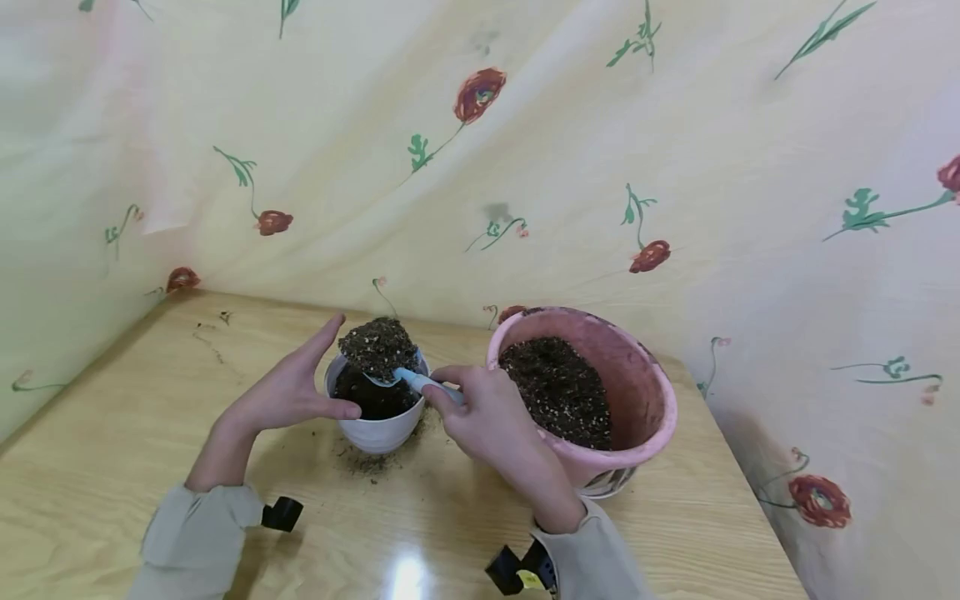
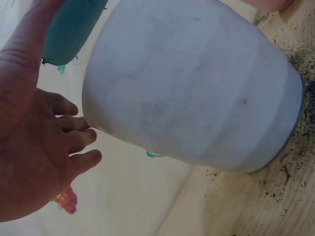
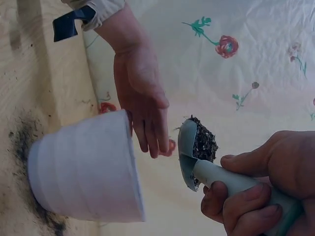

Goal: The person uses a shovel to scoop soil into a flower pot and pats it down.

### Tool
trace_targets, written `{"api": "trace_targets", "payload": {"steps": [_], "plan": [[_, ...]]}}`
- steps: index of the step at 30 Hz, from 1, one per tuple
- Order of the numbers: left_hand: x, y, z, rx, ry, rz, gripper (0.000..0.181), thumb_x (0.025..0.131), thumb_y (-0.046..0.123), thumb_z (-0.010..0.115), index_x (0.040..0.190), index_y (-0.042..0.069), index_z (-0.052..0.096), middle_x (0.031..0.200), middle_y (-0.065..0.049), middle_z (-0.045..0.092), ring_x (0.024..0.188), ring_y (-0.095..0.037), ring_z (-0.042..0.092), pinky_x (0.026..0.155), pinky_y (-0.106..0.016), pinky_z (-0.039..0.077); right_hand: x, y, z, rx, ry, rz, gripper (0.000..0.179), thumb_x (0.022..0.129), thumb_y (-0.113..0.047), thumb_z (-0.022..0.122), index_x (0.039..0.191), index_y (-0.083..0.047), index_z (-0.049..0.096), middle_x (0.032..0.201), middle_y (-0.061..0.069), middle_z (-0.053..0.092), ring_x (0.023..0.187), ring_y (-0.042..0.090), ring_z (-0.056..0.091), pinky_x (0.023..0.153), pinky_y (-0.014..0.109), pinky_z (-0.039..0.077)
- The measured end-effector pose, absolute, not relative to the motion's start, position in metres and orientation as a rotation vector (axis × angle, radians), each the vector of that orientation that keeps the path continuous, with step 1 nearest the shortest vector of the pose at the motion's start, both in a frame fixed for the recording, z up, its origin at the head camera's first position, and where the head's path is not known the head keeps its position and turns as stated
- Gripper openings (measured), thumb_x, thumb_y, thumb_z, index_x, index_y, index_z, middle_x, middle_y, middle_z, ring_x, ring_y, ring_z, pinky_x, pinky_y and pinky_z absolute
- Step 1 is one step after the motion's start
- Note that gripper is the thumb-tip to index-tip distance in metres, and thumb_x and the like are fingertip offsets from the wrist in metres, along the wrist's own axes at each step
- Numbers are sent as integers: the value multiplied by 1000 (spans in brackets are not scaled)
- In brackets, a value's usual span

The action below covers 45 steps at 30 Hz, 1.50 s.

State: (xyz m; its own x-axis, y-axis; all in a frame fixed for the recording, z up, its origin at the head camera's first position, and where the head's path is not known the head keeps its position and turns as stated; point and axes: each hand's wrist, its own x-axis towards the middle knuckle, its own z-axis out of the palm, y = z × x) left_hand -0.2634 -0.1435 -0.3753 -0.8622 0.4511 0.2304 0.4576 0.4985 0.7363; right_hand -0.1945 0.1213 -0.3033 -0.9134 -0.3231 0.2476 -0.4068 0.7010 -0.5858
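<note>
My right hand (image 1: 491, 417) grips the light blue handle of a small trowel (image 3: 187, 152). A heap of dark soil (image 1: 377, 346) fills its scoop, which hangs over the white pot (image 1: 381, 433). In the right wrist view the scoop stands apart from the pot's rim. More soil shows inside the pot. At the pot's left side is my left hand (image 1: 288, 387), thumb and fingers spread and straight, the thumb at the near rim. The left wrist view has the fingers (image 2: 81, 140) beside the pot's wall.
A large pink pot (image 1: 652, 417), part filled with dark soil, stands to the right on the wooden table (image 1: 360, 533). Loose soil crumbs (image 1: 367, 462) lie around the white pot's base. A flowered cloth (image 1: 337, 167) hangs behind the table.
</note>
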Motion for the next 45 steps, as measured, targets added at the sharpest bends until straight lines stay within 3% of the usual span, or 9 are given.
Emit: {"api": "trace_targets", "payload": {"steps": [6,13,24,30,38,45], "plan": [[-268,-142,-379,-840,-2749,-1343,125,70,38,86,156,12,-1,161,-15,7,144,-39,12,111,-61,19,-194,115,-317,637,-2783,960,25,96,-22,59,112,-7,71,42,-11,32,34,2,27,41,22,32],[-274,-135,-383,-869,-2769,-1331,125,68,42,87,155,4,5,160,-17,12,144,-38,16,112,-58,22,-198,113,-333,562,-2863,930,22,98,-27,56,106,-12,70,46,-9,36,38,6,35,46,26,36],[-278,-129,-379,-881,-2766,-1280,122,67,45,86,153,1,13,158,-19,19,143,-36,20,113,-55,22,-209,119,-338,564,-3020,1292,26,103,-28,44,106,-8,60,54,0,47,33,13,43,32,34,43],[-280,-128,-377,-885,-2774,-1256,122,67,46,86,154,1,12,158,-18,18,144,-34,18,113,-55,22,-212,123,-340,494,-3032,1556,33,104,-29,40,119,-4,55,59,4,50,40,14,43,32,28,39],[-278,-130,-380,-850,-2790,-1318,124,67,44,87,154,3,10,158,-17,17,145,-34,15,114,-55,20,-215,123,-350,483,-2969,1901,34,105,-27,36,106,1,55,57,4,43,38,12,36,33,24,35],[-275,-132,-387,-810,-2800,-1346,121,69,41,86,154,2,10,158,-19,16,145,-35,14,114,-56,18,-216,122,-367,459,-2805,2288,44,106,-30,33,115,8,53,59,1,39,40,9,32,35,23,32]]}}
